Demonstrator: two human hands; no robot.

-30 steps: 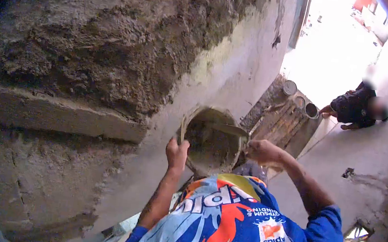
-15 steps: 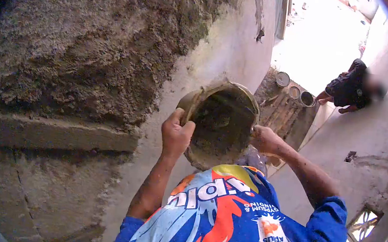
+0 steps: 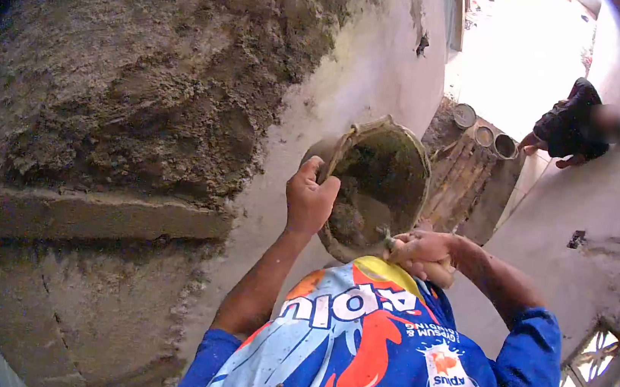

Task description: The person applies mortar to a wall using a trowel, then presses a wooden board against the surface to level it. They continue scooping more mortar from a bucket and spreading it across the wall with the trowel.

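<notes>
My left hand (image 3: 311,197) is closed on the left rim of a mortar-caked bucket (image 3: 327,230), its thumb over the edge. The bucket is tilted with its mouth towards me, and wet grey mortar (image 3: 357,218) lies inside. At the lower right of the rim, my right hand (image 3: 426,251) is wrapped around the pale handle of a trowel (image 3: 440,274). The trowel's blade is hard to make out against the mortar.
Rough wet mortar (image 3: 145,98) covers the wall at left above a ledge (image 3: 85,218). Below are wooden planks (image 3: 461,176) and several buckets (image 3: 505,145). Another person (image 3: 574,124) crouches beside them. A vent block (image 3: 589,363) sits in the wall at lower right.
My right hand has left the bucket's right rim, moved down, and now grips the trowel. The left hand still holds the bucket, which has shifted slightly right in view.
</notes>
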